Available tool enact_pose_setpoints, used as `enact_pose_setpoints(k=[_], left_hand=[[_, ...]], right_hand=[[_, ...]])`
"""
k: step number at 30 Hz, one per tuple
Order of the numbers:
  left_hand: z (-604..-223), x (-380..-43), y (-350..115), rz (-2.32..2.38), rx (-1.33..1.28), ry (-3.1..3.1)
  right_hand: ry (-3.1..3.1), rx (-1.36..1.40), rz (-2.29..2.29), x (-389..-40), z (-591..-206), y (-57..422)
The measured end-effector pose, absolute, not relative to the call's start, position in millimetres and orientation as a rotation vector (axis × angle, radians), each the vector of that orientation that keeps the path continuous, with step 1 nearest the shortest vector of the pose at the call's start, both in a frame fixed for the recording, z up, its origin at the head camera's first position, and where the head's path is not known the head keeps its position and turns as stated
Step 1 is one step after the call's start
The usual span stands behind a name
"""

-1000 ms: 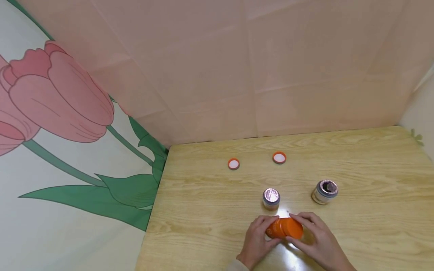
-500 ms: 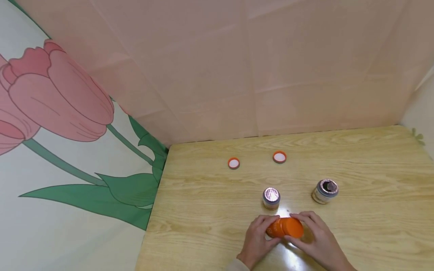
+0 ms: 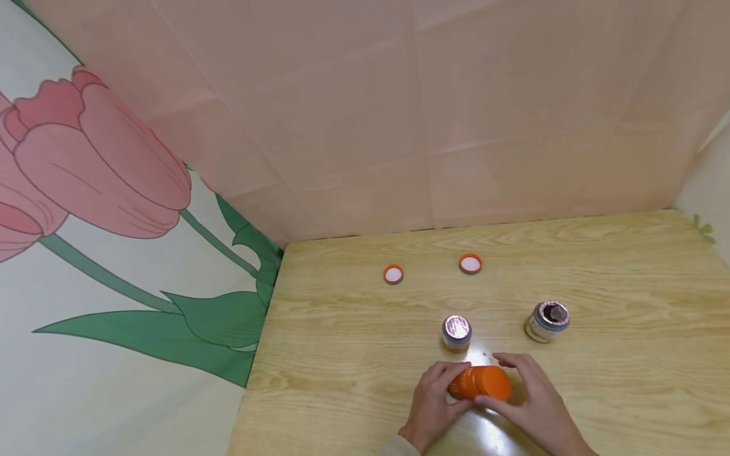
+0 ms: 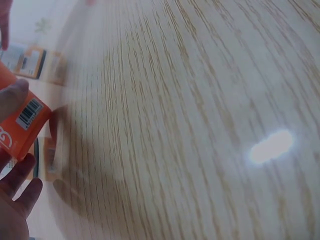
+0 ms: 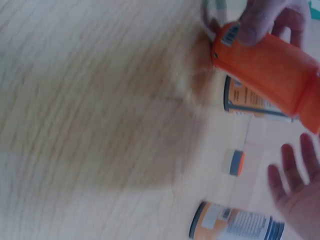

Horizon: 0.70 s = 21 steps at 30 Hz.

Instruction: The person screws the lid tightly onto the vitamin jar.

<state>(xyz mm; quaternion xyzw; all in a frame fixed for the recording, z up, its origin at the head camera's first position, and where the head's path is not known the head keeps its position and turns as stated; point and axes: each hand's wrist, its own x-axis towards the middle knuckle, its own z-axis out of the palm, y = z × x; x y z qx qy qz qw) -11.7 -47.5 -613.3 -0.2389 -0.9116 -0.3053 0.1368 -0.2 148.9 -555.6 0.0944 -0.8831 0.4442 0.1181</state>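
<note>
My left hand (image 3: 431, 402) grips an orange plastic bottle (image 3: 466, 384) around its body. The bottle leans over, its orange cap (image 3: 495, 383) towards my right hand. Beside that cap, my right hand (image 3: 538, 405) is spread, thumb at the near side and index finger raised off the far side. In the right wrist view the fingers (image 5: 292, 165) are extended and apart from the bottle. A barcode label (image 4: 30, 113) shows near the bottle's base in the left wrist view. Just beyond the bottle stands a small jar (image 3: 457, 334) with a silver foil seal over its mouth.
Another jar (image 3: 547, 322) stands to the right, its foil torn open over dark contents. Two screw lids, a left one (image 3: 393, 275) and a right one (image 3: 470, 264), lie with white insides up towards the table's back. A pink cloth (image 3: 353, 139) hangs behind the table.
My right hand's index finger has lifted away from the cap, and its fingers have spread wider. My left hand and the bottle have barely moved.
</note>
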Motion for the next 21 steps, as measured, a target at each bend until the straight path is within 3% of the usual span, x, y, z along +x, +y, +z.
enact_pose_setpoints(k=[8, 21], left_hand=[[-615, -13, -48, -0.884, -0.71, -2.6], [-617, -14, -49, -0.883, -0.75, -2.607]], right_hand=[[-2.4, 0.709, 1.269, -9, -555, 169], [-2.405, 0.779, 1.241, -10, -557, 168]])
